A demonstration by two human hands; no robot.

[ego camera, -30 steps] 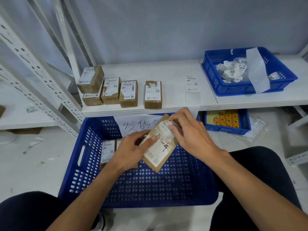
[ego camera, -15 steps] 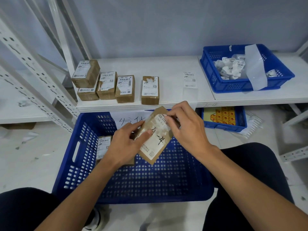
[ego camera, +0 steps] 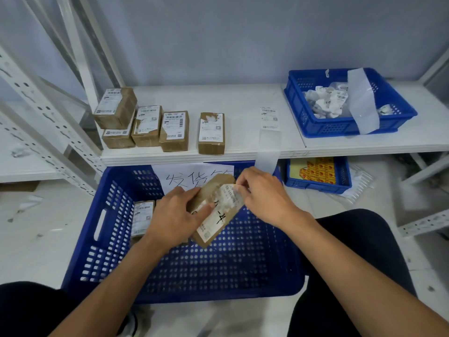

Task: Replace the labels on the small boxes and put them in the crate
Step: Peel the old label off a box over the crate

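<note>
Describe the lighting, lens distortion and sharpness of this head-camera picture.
Head view: soft, even light, only faint shadows beside the shelf boxes; head view: the wide-angle lens splays the shelf uprights outward; head view: fine print on the label pinched by the right hand is too soft to read, while the left hand grips the held box.

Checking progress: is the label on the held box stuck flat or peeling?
Partly peeled: the right hand pinches the label at its lifted top edge; the rest lies on the box.
</note>
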